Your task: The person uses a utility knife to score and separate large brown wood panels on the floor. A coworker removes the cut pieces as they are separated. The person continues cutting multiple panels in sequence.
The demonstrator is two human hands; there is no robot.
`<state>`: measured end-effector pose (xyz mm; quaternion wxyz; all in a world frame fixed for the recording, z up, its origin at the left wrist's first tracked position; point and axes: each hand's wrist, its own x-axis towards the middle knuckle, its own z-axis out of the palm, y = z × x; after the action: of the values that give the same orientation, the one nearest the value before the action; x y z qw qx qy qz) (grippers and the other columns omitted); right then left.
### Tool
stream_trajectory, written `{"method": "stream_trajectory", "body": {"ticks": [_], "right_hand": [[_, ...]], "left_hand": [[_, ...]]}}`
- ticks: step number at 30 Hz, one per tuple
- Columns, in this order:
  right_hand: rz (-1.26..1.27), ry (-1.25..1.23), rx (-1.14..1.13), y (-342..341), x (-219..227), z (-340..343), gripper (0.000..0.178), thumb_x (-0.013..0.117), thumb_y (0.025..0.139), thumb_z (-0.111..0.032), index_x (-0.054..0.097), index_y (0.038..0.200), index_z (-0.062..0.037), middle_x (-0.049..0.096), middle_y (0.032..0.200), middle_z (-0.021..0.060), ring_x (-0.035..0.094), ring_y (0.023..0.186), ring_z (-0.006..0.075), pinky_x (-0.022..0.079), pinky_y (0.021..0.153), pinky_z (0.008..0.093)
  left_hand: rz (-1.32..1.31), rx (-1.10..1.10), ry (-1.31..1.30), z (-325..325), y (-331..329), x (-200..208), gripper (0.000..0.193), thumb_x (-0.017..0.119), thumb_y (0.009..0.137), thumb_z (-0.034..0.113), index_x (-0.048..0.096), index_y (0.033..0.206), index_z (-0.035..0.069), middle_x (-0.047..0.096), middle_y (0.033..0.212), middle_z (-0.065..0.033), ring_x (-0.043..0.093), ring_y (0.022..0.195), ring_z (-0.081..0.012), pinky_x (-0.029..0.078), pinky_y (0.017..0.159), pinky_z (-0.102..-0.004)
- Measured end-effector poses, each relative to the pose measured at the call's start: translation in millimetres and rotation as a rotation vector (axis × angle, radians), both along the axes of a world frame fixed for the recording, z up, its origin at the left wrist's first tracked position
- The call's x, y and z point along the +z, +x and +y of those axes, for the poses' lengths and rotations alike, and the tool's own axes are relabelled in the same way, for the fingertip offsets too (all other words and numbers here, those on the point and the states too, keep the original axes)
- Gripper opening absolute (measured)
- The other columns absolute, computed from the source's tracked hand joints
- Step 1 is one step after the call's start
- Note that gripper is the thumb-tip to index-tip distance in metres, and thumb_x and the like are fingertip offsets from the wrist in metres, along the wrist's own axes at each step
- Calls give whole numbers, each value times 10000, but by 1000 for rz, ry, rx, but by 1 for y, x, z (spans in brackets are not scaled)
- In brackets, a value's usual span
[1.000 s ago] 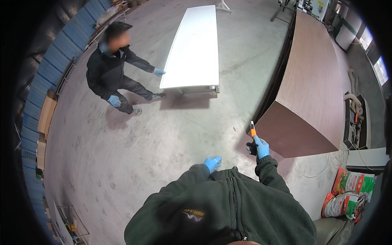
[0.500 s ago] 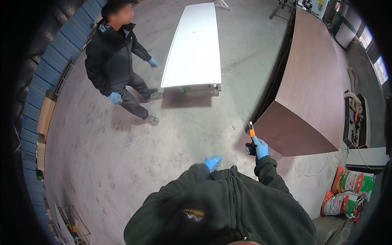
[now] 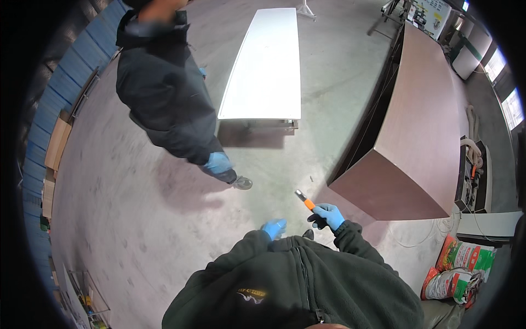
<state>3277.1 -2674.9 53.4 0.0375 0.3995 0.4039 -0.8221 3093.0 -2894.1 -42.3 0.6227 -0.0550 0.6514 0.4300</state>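
Note:
My right hand, in a blue glove, grips a short tool with an orange handle and a silvery end pointing up and left. Something black shows under those fingers, and I cannot make out what it is. My left hand, also gloved in blue, hangs in front of my jacket with its fingers curled in. Whether anything is inside it is hidden. Beyond my right hand stands a big brown wood-grain box, dark and open along its left side. Neither hand touches it.
A person in dark clothes and blue gloves stands ahead on the left. Beside them a long white panel lies on a low stand. Printed sacks, a cable and a bin with hoses lie at the right. Boards lean along the blue wall.
The person ahead has stepped nearer and to the right. My right hand has moved left and down, away from the brown box, tilting the tool leftward. My left hand has shifted slightly left.

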Motion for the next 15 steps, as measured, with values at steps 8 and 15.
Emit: {"method": "stream_trajectory", "body": {"ticks": [8, 15], "right_hand": [[88, 33, 243, -169, 40, -133, 427, 648, 953, -280, 612, 1242, 31, 733, 919, 125, 658, 625, 127, 513, 550, 238], [90, 65, 344, -303, 61, -208, 477, 690, 922, -381, 630, 1230, -23, 699, 926, 77, 613, 685, 124, 493, 602, 257]], "left_hand": [[-40, 188, 160, -116, -154, 5, 276, 640, 948, 303, 632, 1024, 38, 606, 814, -51, 531, 669, -152, 471, 600, -326], [-99, 263, 63, -205, -285, 20, 195, 585, 984, 245, 620, 1017, 56, 626, 937, -72, 594, 834, -188, 464, 711, -312]]}}
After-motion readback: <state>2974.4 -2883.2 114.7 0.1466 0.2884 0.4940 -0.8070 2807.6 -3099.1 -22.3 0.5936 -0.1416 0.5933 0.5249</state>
